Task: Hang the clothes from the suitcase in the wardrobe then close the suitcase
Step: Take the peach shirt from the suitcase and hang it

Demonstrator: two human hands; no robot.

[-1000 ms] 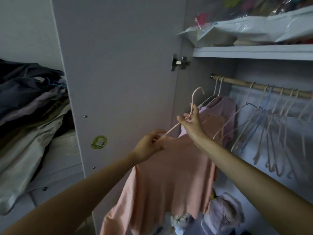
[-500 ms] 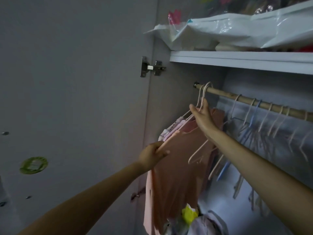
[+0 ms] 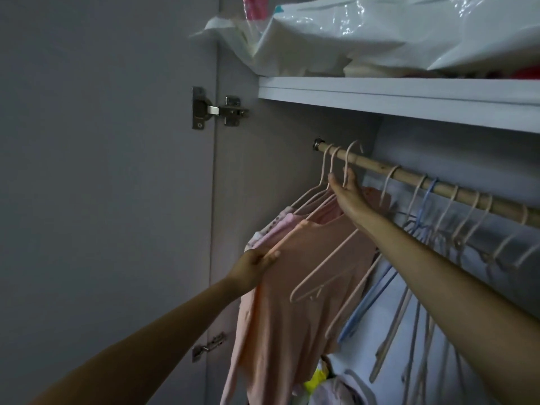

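Wardrobe door (image 3: pixel 102 200): flat matte panel, steel hinge (image 3: pixel 214 111) at its inner edge.

Left hand (image 3: pixel 254 266) pinches the shoulder seam of the peach top (image 3: pixel 292 287), thumb on top, fingers under. The top, soft limp knit, hangs on a thin pale-pink hanger (image 3: pixel 349 168) at the rod's left end, beside two garments already hung.

Right hand (image 3: pixel 347 194) holds that hanger's neck just under the hook; the exact finger wrap is hard to read. Hook looks only partly over the wooden rod (image 3: pixel 423 182), which is round, pale and knotted like bamboo.

Risks, as judged:
- letting go before the hook seats: hanger drops.
- a left-hand tug could slide the smooth knit off the hanger arm.
- empty wire-thin hangers (image 3: pixel 438 244) to the right, tilted and bunched, may snag.

Suitcase not in view.
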